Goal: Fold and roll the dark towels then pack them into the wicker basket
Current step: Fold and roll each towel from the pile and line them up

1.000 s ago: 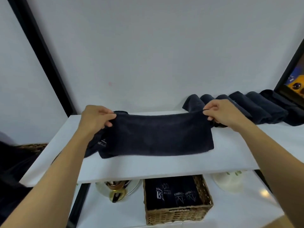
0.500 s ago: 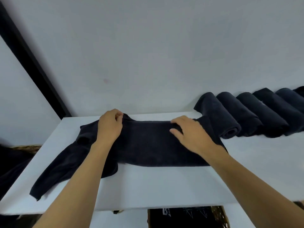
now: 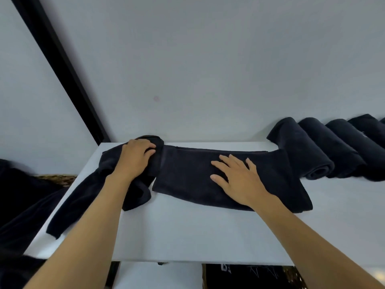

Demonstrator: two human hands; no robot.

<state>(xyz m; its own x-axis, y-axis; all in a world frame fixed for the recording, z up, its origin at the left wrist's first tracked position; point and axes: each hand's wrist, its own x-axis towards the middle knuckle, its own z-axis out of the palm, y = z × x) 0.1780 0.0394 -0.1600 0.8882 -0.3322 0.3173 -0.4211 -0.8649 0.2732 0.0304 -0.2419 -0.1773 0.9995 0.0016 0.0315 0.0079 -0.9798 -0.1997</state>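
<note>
A dark towel folded into a long strip lies flat across the white shelf. My left hand grips its bunched left end near the wall. My right hand rests flat on the strip's middle, fingers spread, holding nothing. Another dark towel trails loose off the shelf's left edge under my left forearm. Several rolled dark towels lie side by side at the back right. The wicker basket shows only partly below the shelf's front edge, with dark towels inside.
A white wall stands right behind the shelf, with a black frame post slanting at the left. Dark cloth and a second wicker rim sit low at the left.
The towel went from held up by both hands to lying on the shelf. My right hand has flattened on its middle. My left hand has bunched the left end. The view tilted up.
</note>
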